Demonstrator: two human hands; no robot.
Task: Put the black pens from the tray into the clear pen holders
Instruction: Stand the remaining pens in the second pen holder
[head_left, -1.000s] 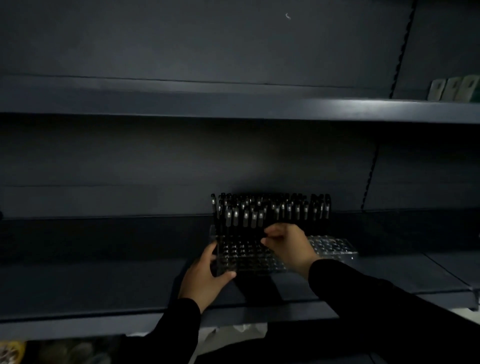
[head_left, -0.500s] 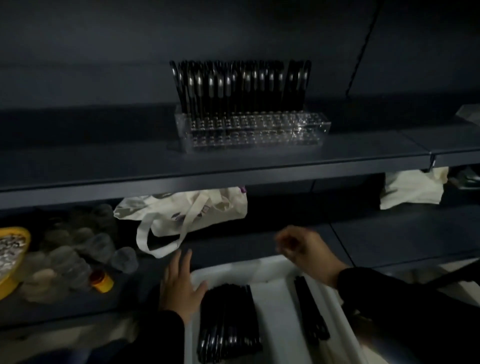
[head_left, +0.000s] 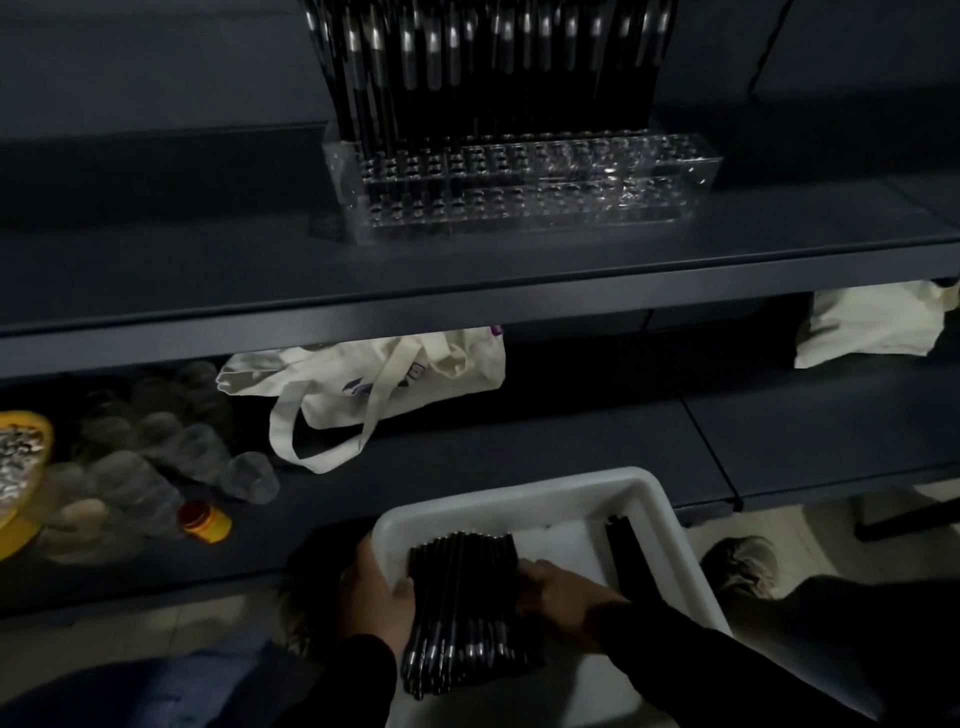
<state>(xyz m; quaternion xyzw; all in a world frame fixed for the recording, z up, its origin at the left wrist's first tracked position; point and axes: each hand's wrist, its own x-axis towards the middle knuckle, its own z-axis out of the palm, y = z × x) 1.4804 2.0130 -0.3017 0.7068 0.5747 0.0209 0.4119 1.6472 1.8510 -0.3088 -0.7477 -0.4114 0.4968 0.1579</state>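
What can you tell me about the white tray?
The tray is white and looks like plastic, with rounded corners and raised walls. It sits low, in front of the bottom shelf; what holds it up is hidden. Inside lies a big bundle of black pens on its left side and a few more pens along its right wall. The left hand grips its left rim and touches the bundle, and the right hand rests on the bundle. Its near end runs out of view.

Dim, low light throughout. Dark grey metal shelving (head_left: 467, 291) in two tiers, back panel equally dark. On the lower shelf (head_left: 519, 457): cream tote bag (head_left: 395, 384), clear cups (head_left: 156, 447), yellow container (head_left: 21, 467). Pale floor (head_left: 831, 525) below.
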